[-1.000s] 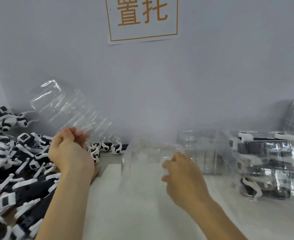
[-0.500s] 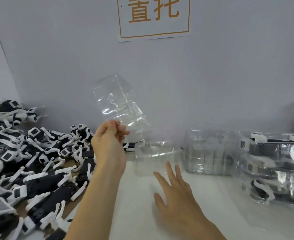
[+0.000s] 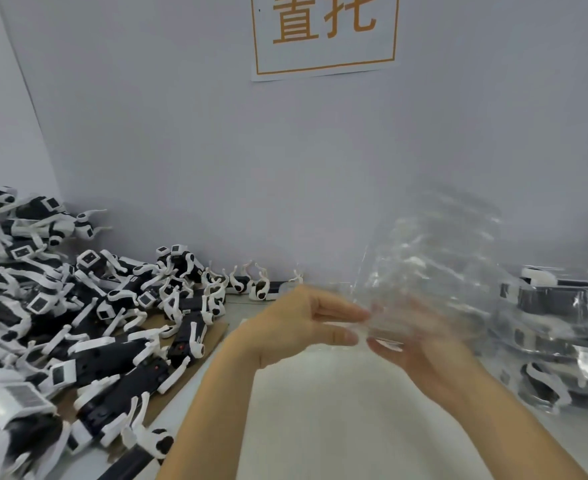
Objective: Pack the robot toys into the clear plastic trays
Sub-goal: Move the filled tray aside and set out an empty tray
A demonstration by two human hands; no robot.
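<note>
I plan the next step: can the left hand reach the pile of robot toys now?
Probably not yet: the left hand pinches the clear tray. The robot toys lie unobstructed beside it.

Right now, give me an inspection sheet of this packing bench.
Surface: white table; brown cardboard under the pile.
Job's things: black-and-white robot toys heaped at left; one clear tray held up, blurred; packed trays at right.
Clutter: nothing seen.
Hands: left hand pinches the clear tray's edge; right hand touches it, grip unclear.
Cables: nothing seen.
Surroundings: grey wall, sign with orange characters.
</note>
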